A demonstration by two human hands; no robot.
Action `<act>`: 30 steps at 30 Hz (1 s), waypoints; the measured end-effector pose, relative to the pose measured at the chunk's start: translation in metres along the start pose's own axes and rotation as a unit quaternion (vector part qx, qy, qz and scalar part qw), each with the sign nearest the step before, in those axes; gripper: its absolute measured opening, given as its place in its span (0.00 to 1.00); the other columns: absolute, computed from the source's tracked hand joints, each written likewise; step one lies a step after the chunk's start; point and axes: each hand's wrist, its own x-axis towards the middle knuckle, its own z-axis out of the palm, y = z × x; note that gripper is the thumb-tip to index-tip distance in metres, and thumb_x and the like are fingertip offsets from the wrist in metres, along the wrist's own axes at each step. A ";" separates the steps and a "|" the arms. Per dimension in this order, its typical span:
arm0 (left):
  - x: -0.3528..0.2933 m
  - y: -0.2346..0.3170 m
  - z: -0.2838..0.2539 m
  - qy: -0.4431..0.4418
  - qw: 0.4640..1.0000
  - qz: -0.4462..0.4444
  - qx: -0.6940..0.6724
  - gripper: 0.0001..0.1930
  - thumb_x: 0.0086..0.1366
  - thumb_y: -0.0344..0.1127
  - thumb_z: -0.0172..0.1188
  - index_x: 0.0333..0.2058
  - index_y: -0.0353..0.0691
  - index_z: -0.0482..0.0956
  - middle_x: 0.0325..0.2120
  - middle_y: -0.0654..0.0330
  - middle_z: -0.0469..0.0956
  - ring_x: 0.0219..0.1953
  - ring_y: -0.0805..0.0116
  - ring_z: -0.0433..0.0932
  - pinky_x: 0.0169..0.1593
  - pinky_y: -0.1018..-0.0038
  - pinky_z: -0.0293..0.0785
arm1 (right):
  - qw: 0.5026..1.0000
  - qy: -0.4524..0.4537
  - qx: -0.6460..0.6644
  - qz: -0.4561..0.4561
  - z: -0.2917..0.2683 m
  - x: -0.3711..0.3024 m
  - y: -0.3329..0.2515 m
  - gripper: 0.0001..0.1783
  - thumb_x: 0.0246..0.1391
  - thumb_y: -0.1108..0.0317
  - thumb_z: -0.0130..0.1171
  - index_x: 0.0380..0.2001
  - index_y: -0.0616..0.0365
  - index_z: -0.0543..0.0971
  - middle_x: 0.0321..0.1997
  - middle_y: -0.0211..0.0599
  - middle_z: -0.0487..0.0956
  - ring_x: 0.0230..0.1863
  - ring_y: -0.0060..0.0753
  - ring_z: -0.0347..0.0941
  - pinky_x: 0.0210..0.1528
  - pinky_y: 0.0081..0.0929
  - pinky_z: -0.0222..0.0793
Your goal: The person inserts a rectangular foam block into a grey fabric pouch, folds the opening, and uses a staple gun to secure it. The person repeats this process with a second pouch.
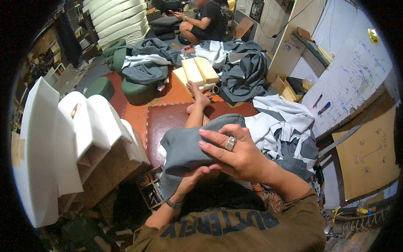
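A grey leather-like cover (187, 145) with a stitched seam along its upper edge is held up over my lap. My right hand (237, 153), with a silver ring, is closed on its right side, thumb below and fingers bent over the top. From beneath, my left hand (194, 177) grips the lower edge, its thumb pointing toward my right hand. The left fingers are mostly hidden behind the cover. What lies inside or under the cover cannot be seen.
White padded foam pieces (90, 122) stand at the left. Beyond my crossed feet lie yellow foam blocks (199, 70), green round cushions (138, 91) and heaps of grey covers (243, 71). More grey and white fabric (285, 130) lies at the right. Another person (205, 19) sits at the back.
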 end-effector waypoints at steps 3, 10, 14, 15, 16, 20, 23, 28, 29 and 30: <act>0.002 -0.006 0.002 0.005 0.996 0.056 0.075 0.32 0.70 0.58 0.64 0.61 0.40 0.77 0.61 0.60 0.77 0.62 0.70 0.73 0.67 0.71 0.68 | 1.000 -0.018 0.007 -0.015 -0.009 0.001 -0.009 0.35 0.50 0.54 0.73 0.62 0.48 0.79 0.71 0.33 0.74 0.57 0.42 0.68 0.57 0.44 0.64; -0.010 -0.036 0.003 0.012 0.971 0.128 0.202 0.22 0.71 0.49 0.61 0.57 0.45 0.80 0.56 0.62 0.80 0.55 0.68 0.77 0.58 0.70 0.72 | 0.983 -0.007 0.178 0.034 -0.065 0.015 0.031 0.22 0.61 0.55 0.68 0.54 0.56 0.85 0.61 0.47 0.81 0.57 0.49 0.76 0.60 0.44 0.69; -0.018 -0.053 -0.002 0.017 0.955 0.154 0.253 0.17 0.71 0.44 0.60 0.55 0.47 0.81 0.54 0.63 0.82 0.51 0.67 0.79 0.54 0.69 0.74 | 0.936 -0.184 0.265 0.139 -0.053 0.050 0.072 0.19 0.67 0.58 0.62 0.51 0.62 0.85 0.47 0.49 0.85 0.47 0.43 0.82 0.52 0.36 0.74; -0.020 -0.056 -0.004 0.019 0.952 0.160 0.260 0.16 0.71 0.43 0.59 0.54 0.48 0.81 0.53 0.63 0.82 0.50 0.67 0.80 0.52 0.69 0.75 | 0.930 -0.203 0.292 0.095 -0.051 0.059 0.079 0.20 0.70 0.56 0.59 0.49 0.63 0.85 0.43 0.48 0.86 0.45 0.42 0.82 0.48 0.34 0.75; -0.020 -0.059 -0.007 0.022 0.948 0.166 0.269 0.15 0.71 0.42 0.59 0.54 0.48 0.81 0.52 0.63 0.83 0.49 0.66 0.81 0.51 0.69 0.75 | 0.918 -0.253 0.285 0.109 -0.048 0.067 0.085 0.20 0.70 0.55 0.58 0.48 0.63 0.86 0.43 0.47 0.86 0.45 0.41 0.82 0.48 0.34 0.75; -0.023 -0.069 -0.017 0.038 0.936 0.194 0.291 0.12 0.72 0.37 0.57 0.51 0.51 0.83 0.50 0.64 0.84 0.45 0.65 0.83 0.46 0.69 0.78 | 0.897 -0.371 0.228 0.072 -0.031 0.100 0.088 0.26 0.71 0.47 0.55 0.45 0.61 0.88 0.39 0.43 0.87 0.43 0.42 0.82 0.59 0.36 0.69; -0.025 -0.075 -0.021 0.065 0.915 0.221 0.332 0.12 0.72 0.33 0.56 0.49 0.53 0.84 0.47 0.65 0.86 0.42 0.65 0.85 0.43 0.68 0.80 | 0.884 -0.413 0.212 0.045 -0.021 0.117 0.080 0.30 0.70 0.41 0.53 0.46 0.59 0.89 0.35 0.43 0.87 0.45 0.45 0.82 0.74 0.51 0.38; -0.032 -0.076 -0.020 0.065 0.933 0.167 0.311 0.12 0.72 0.31 0.57 0.51 0.52 0.83 0.48 0.64 0.86 0.45 0.63 0.85 0.47 0.69 0.79 | 0.863 -0.462 0.197 0.055 -0.017 0.132 0.065 0.33 0.68 0.37 0.53 0.43 0.57 0.89 0.35 0.42 0.87 0.50 0.44 0.82 0.73 0.75 0.13; -0.032 -0.075 -0.019 0.071 0.919 0.192 0.336 0.12 0.72 0.32 0.57 0.51 0.52 0.83 0.48 0.64 0.86 0.45 0.63 0.84 0.47 0.69 0.79 | 0.869 -0.460 0.179 0.035 -0.016 0.135 0.062 0.33 0.68 0.36 0.54 0.43 0.57 0.89 0.35 0.42 0.87 0.50 0.43 0.83 0.72 0.78 0.13; -0.032 -0.074 -0.018 0.061 0.936 0.158 0.308 0.12 0.72 0.32 0.57 0.51 0.51 0.83 0.48 0.64 0.86 0.46 0.63 0.84 0.47 0.69 0.79 | 0.861 -0.469 0.190 0.054 -0.014 0.138 0.060 0.33 0.67 0.36 0.54 0.42 0.57 0.89 0.35 0.42 0.87 0.50 0.43 0.83 0.70 0.81 0.14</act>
